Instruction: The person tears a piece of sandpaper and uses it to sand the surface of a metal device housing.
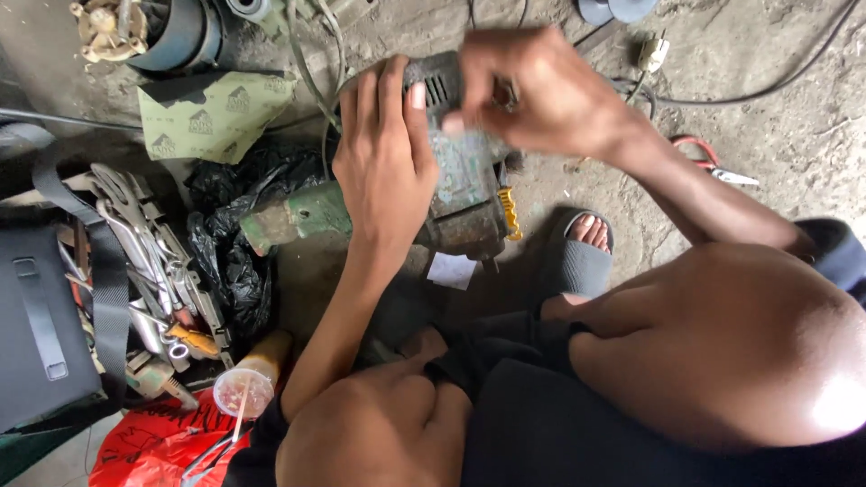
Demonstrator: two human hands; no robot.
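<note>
Dim daylight, glare on knee [812, 397], blurred right hand [532, 90].

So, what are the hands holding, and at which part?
Both hold the worn green power tool. The left hand lies over its body; the right hand grips its upper end, though blur hides the exact hold.
</note>
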